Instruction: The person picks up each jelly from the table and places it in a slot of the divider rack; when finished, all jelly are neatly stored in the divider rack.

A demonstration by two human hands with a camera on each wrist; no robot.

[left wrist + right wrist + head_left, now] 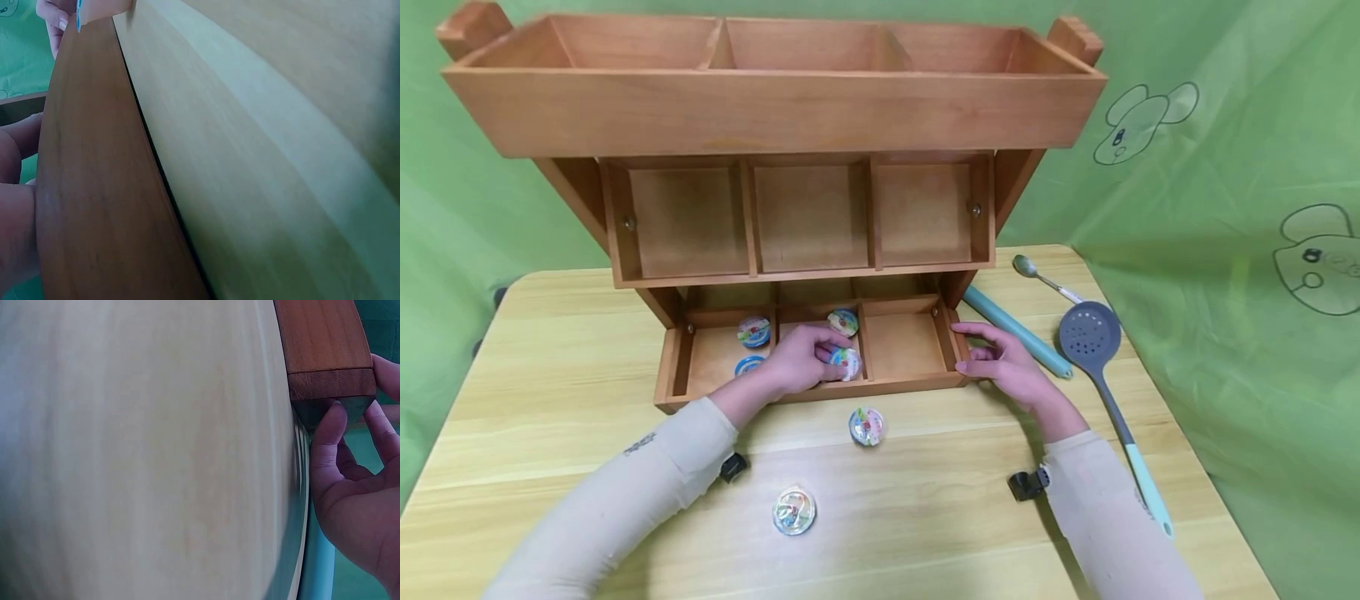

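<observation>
A three-tier wooden rack (775,112) with divided trays stands on the table. In its bottom tray my left hand (805,358) pinches a small round lidded cup (847,363) in the middle compartment, beside a similar cup (843,322). Two more cups lie in the left compartment, a pink-and-blue one (753,332) and a partly hidden blue-rimmed one (748,364). My right hand (1003,364) grips the right end of the bottom tray. Its thumb presses the wooden end (331,383) in the right wrist view. The left wrist view shows mostly the tray's front board (100,156).
Two lidded cups, one nearer the rack (867,426) and one closer to me (793,510), sit on the table. To the right lie a teal rod (1018,331), a metal spoon (1045,279) and a grey skimmer (1090,333). Green cloth (1225,250) hangs behind.
</observation>
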